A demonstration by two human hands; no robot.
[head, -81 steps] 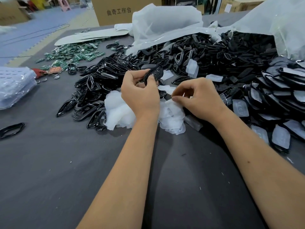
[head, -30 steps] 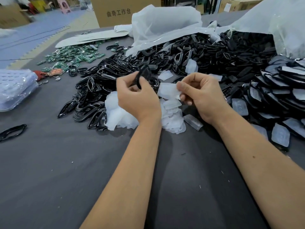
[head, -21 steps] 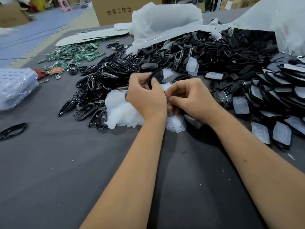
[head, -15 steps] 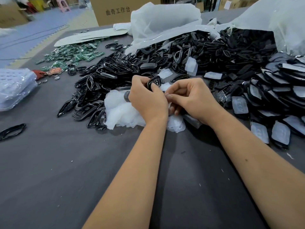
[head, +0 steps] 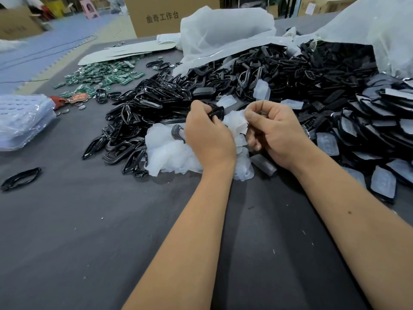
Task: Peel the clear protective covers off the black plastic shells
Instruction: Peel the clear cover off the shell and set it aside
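While both forearms reach out over the dark grey table [head: 67,242], the left hand [head: 209,139] grips a black plastic shell [head: 216,113] between curled fingers and thumb, holding it just above a heap of discarded clear covers [head: 169,153]. The right hand [head: 276,133] sits just beside it, thumb and forefinger pinching a clear protective cover [head: 237,123]; the remaining fingers are curled under. The cover spans the gap between the two hands and reaches up to the shell; whether it is fully separated from the shell cannot be determined.

Behind the hands lies a large pile of black shells [head: 234,81], spilling from a clear plastic bag [head: 223,30]. To the right, further shells with covers still attached [head: 384,184] lie overlapped in rows. To the far left are green circuit boards [head: 105,76], and a stack of clear trays [head: 22,119] occupies the left edge. One single black frame [head: 21,178] lies well apart from the pile, near the left edge. A cardboard box [head: 169,14] with printed characters stands beyond the table.
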